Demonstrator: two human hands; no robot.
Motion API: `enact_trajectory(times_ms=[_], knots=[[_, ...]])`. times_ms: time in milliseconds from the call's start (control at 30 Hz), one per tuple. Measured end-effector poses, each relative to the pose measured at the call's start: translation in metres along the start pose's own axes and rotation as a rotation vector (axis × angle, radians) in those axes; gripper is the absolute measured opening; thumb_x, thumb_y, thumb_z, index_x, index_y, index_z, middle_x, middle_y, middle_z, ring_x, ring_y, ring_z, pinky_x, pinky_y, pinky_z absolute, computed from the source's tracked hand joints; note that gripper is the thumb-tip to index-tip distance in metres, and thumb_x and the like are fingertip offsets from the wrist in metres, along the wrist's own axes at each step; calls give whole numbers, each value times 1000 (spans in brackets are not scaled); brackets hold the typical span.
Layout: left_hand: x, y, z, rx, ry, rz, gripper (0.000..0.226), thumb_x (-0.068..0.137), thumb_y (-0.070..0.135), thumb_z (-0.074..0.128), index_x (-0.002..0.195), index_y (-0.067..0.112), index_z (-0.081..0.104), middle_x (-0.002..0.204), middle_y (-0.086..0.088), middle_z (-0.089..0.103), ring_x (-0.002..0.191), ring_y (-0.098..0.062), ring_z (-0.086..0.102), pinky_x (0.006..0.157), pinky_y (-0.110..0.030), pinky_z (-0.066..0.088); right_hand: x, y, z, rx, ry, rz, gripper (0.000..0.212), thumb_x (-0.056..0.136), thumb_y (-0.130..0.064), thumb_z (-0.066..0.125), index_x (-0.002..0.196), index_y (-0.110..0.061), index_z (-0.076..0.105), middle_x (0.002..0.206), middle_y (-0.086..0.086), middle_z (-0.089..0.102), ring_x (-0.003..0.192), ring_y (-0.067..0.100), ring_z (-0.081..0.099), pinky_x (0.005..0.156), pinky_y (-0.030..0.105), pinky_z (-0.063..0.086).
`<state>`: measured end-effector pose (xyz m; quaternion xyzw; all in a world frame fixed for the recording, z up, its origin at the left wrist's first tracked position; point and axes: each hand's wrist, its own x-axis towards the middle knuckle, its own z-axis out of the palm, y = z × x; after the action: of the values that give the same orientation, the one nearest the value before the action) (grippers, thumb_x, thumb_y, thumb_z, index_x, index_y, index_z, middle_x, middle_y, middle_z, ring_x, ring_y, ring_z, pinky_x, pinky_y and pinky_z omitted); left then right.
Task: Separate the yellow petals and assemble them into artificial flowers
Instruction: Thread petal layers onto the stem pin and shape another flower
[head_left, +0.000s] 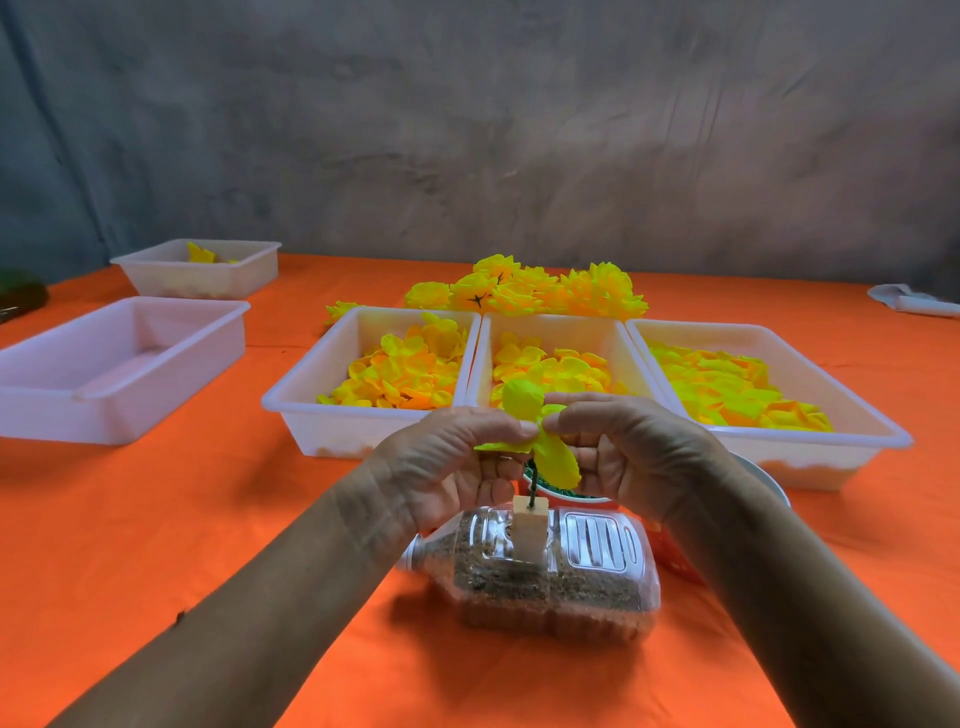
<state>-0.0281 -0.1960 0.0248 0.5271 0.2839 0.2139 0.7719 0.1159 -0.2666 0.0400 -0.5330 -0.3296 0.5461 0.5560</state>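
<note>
A bright orange tablecloth (156, 519) covers the table. Translucent white plastic trays (363, 426) hold yellow-and-orange fabric petals (405, 374). The petal piece (556, 457) between the hands is lime yellow. A clear ribbed plastic bottle (597, 551) holds speckled brown-grey grit. The wall (519, 130) is mottled grey.

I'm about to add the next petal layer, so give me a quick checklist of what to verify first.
1. Left hand grips the flower in progress: ok.
2. Right hand pinches its petals: ok.
3. Stem seated in the wooden block on the sand-filled bottle: ok.
4. Petal supply in the three near trays, such as the middle tray: ok.
5. A hand free to pick a petal: not ok.
6. Petal centred on the stem: cannot tell, fingers hide it.
</note>
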Motion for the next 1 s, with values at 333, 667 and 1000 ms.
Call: enact_trajectory(times_ms=[333, 667, 1000], knots=[[-1, -2, 0, 50, 20, 54, 26, 60, 14, 69, 84, 5, 62, 55, 1, 59, 43, -7, 50, 39, -17, 41, -4, -1, 2, 10, -4, -7, 22, 77, 7, 61, 93, -7, 63, 75, 15, 71, 52, 19, 66, 46, 25, 53], [-1, -2, 1, 0, 64, 24, 33, 53, 18, 72, 83, 7, 63, 57, -2, 61, 45, -8, 51, 39, -19, 42, -2, -3, 2, 33, -19, 29, 22, 78, 9, 59, 94, -7, 62, 76, 16, 70, 53, 20, 66, 49, 26, 56], [2, -6, -1, 188, 139, 310, 6, 79, 4, 68, 84, 8, 69, 63, -2, 61, 48, -7, 48, 45, -17, 42, 0, -1, 1, 37, 2, 19, 24, 75, 10, 61, 91, -8, 63, 72, 14, 69, 49, 19, 64, 46, 25, 54]])
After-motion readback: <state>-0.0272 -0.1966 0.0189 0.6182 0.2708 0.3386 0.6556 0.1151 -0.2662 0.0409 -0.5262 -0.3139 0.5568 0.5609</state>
